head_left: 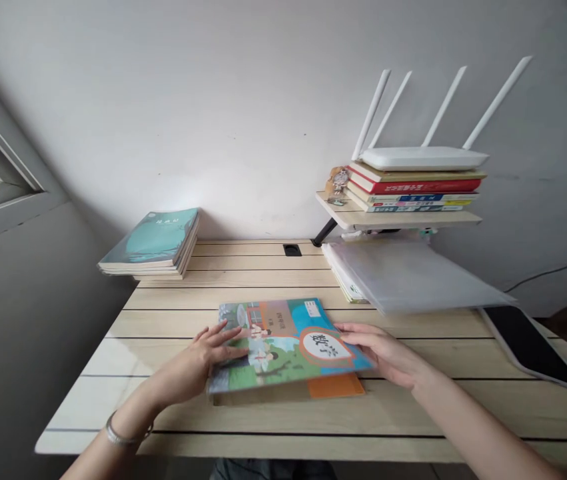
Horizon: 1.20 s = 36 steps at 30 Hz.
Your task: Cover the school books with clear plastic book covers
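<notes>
Head view: a pale plank desk (283, 417) stands against a bare wall (243, 120), with part of a window (13, 153) at the far left.
Book: a colourful textbook (286, 343) lies at the near middle of the desk, between the two hands, its right side tilted up.
Orange piece: an orange sheet or cover (336, 385) shows under the book's near right corner; whether it belongs to the book, I cannot tell.
Left hand: the left hand (206, 355) is open, fingers spread over the left part of the cover; a silver bracelet (113, 432) circles the wrist.
Right hand: the right hand (388, 355) grips the book's right edge, some fingers hidden beneath.
Left pile: a stack of books (178, 257), teal cover on top, sits at the far left corner and juts past the desk's edge.
Shelf: a small raised shelf (336, 212) bears a pile of books (416, 188), a white router (423, 158) with four antennas on top, and a little ornament (338, 180) beside them.
Below the shelf: a clear plastic folder (423, 277) lies over some papers (338, 270).
Right side: a dark-screened tablet (533, 347) rests near the folder's corner.
Desktop fitting: a black square (292, 250) is set near the back edge.
</notes>
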Motion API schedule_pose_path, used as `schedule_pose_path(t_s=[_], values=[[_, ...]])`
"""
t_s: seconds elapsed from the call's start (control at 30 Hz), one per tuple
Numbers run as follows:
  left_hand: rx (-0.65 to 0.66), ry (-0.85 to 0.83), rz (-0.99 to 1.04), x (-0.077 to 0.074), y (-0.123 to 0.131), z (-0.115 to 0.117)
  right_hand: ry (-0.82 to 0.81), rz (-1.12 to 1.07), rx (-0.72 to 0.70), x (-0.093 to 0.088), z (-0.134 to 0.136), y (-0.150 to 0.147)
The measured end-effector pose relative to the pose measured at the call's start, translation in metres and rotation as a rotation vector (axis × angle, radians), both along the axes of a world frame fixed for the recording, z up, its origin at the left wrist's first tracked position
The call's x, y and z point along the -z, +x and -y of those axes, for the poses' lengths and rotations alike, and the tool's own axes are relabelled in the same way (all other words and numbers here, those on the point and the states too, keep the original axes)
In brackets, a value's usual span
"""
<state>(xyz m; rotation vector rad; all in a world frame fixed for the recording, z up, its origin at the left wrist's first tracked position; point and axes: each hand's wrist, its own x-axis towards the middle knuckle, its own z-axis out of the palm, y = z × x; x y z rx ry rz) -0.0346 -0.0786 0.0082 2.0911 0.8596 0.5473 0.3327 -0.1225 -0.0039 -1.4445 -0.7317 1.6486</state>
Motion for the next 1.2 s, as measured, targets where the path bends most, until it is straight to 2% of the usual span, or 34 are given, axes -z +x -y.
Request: schedule_pose_path(t_s=[0.1,0.13,0.23,0.3,0.43,0.5,0.57,0.67,0.8,0.9,0.97,1.07,1.2], values=[[0.158,0.191,-0.378,0.01,-0.007,0.024,0.036,0.196,-0.016,0.017,0.006,0.001],[0.166,0.235,-0.444,0.01,-0.006,0.03,0.076,0.279,-0.01,0.022,0.007,0.001],[0.138,0.316,-0.519,0.007,0.004,0.047,0.243,0.547,0.05,0.039,0.01,-0.002],[0.094,0.387,-0.528,0.011,0.014,0.055,0.31,0.69,0.084,0.048,0.012,-0.004],[-0.065,0.627,-0.568,0.043,0.024,0.058,0.323,0.747,0.065,0.062,0.014,-0.006],[-0.08,0.74,-0.577,0.061,0.022,0.053,0.321,0.725,0.064,0.065,0.009,-0.005],[-0.083,0.81,-0.588,0.07,0.021,0.044,0.314,0.724,0.089,0.066,-0.005,-0.004],[-0.105,0.777,-0.636,0.061,0.026,0.028,0.333,0.747,0.12,0.063,-0.037,-0.004],[-0.173,0.533,-0.732,0.022,0.047,-0.001,0.391,0.838,0.136,0.058,-0.087,-0.008],[-0.17,0.409,-0.686,-0.009,0.067,-0.038,0.403,0.88,0.145,0.059,-0.112,-0.01],[-0.17,0.404,-0.626,-0.023,0.082,-0.071,0.401,0.889,0.151,0.061,-0.119,-0.01],[-0.294,0.296,-0.738,-0.028,0.106,-0.122,0.405,0.893,0.164,0.062,-0.119,-0.012],[-0.275,0.192,-0.782,-0.021,0.129,-0.17,0.428,0.883,0.188,0.059,-0.114,-0.017]])
